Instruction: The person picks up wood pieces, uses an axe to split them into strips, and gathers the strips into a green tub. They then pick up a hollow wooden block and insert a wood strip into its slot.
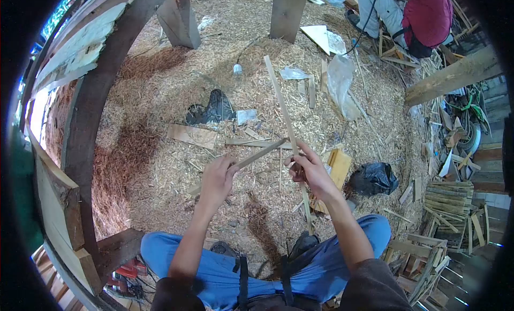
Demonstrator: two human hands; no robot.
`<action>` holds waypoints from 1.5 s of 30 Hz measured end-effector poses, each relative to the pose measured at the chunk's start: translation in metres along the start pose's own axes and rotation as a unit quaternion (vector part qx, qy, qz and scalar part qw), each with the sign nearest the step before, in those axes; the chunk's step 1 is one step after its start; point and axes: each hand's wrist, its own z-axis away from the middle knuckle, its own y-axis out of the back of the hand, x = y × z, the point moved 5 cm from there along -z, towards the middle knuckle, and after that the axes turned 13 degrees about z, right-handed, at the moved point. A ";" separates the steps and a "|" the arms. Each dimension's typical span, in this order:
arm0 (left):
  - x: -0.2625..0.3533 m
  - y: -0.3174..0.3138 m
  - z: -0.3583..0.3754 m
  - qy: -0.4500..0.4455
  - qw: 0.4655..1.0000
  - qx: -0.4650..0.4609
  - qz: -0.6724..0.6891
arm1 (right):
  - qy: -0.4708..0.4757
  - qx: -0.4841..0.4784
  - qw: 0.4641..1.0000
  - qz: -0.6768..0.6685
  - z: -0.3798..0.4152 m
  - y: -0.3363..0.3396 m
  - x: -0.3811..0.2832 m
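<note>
My left hand (218,176) is closed around a short wooden stick (259,154), which slants up to the right. My right hand (313,174) grips a long, thin wooden strip (279,99) that stretches from far ahead back toward my shoes. The short stick's far end meets the strip just above my right fingers, overlapping it in this view. Both hands are in front of my knees, over ground covered with wood shavings. Beneath my right forearm lies a yellowish wood block (338,166), partly hidden.
A crumpled black plastic bag (375,178) lies to the right, a flat board (193,135) ahead on the left. Upright posts (289,14) stand farther off. At top right a person in a red shirt (428,16) crouches. Stacked slats (448,204) sit at right; a timber frame (85,123) borders my left.
</note>
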 end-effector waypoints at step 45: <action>0.427 0.567 0.230 0.250 0.908 0.335 0.016 | 0.266 -0.109 0.800 0.526 0.449 -0.369 -0.444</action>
